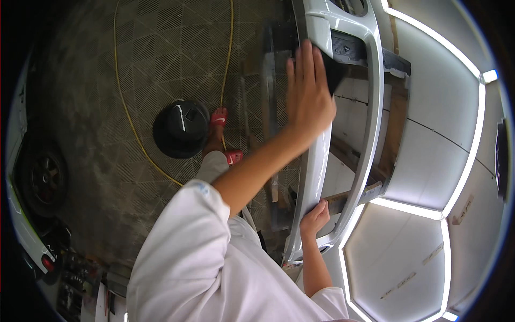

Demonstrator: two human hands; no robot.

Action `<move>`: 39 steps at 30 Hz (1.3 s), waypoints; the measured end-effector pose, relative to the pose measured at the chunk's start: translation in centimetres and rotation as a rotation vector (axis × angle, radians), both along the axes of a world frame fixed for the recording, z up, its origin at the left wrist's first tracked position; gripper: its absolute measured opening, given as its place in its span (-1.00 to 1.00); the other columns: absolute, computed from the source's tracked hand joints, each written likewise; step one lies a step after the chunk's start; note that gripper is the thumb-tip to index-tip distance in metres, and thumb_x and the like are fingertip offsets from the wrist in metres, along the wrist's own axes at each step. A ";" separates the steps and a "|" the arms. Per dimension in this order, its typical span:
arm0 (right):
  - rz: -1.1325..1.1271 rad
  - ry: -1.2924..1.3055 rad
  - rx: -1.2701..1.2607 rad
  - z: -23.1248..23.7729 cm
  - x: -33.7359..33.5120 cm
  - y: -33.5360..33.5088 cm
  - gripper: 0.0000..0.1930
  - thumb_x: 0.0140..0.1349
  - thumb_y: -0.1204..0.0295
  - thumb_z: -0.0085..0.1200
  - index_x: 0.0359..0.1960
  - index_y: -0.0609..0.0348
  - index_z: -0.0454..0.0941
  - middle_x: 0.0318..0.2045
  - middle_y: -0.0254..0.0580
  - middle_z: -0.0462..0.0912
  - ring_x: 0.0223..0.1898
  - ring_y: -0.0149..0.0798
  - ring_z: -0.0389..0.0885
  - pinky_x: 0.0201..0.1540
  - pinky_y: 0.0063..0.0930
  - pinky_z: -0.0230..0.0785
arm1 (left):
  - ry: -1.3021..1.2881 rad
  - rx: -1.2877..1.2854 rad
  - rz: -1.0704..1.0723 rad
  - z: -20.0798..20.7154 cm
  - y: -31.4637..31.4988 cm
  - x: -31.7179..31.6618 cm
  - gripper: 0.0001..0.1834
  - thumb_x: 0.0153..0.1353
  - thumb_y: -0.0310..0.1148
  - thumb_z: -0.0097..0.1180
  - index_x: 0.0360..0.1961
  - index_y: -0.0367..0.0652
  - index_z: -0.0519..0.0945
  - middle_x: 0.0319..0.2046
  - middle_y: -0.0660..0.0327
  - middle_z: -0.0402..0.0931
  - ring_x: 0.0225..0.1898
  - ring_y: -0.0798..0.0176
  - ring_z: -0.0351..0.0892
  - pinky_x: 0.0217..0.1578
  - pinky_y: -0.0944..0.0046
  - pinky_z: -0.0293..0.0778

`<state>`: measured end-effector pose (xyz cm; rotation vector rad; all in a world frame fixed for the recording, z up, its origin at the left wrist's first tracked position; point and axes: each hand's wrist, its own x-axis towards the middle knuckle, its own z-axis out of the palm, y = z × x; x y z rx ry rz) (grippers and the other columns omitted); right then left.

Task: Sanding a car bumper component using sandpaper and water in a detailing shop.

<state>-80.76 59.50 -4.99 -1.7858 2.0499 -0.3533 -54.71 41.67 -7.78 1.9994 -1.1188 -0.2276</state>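
A white car bumper (317, 169) with large openings runs from top to bottom right of centre. My left hand (311, 91) lies on its upper part with fingers stretched upward, pressing a thin black pad (336, 71) against the surface. One corner of the pad sticks out past the index finger side; the rest is hidden under the palm, so I cannot tell if it is cloth or sandpaper. Motion blurs this hand slightly. Lower down, my right hand (315, 219) grips the bumper's bar, thumb on top and fingers out of sight.
A stand with brown bars (396, 129) shows behind the bumper. A black round stool (181, 129) stands beside my feet in red slides (234, 156). A yellow hose (129, 115) crosses the tiled floor. A car wheel (45, 174) is at far left, light strips (477, 126) at right.
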 end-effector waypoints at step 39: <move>-0.324 -0.478 -0.176 -1.4 -1.1 0.5 -0.60 0.60 0.26 -0.18 -0.19 0.31 0.64 -0.43 -0.22 0.66 -0.32 -0.38 0.62 -0.14 -0.42 0.46 | -0.226 0.252 -0.646 1.8 17.0 -13.0 -0.18 0.24 -0.22 0.08 0.48 -0.39 0.23 0.53 -0.12 0.10 0.56 -0.14 0.05 0.50 -0.35 -0.14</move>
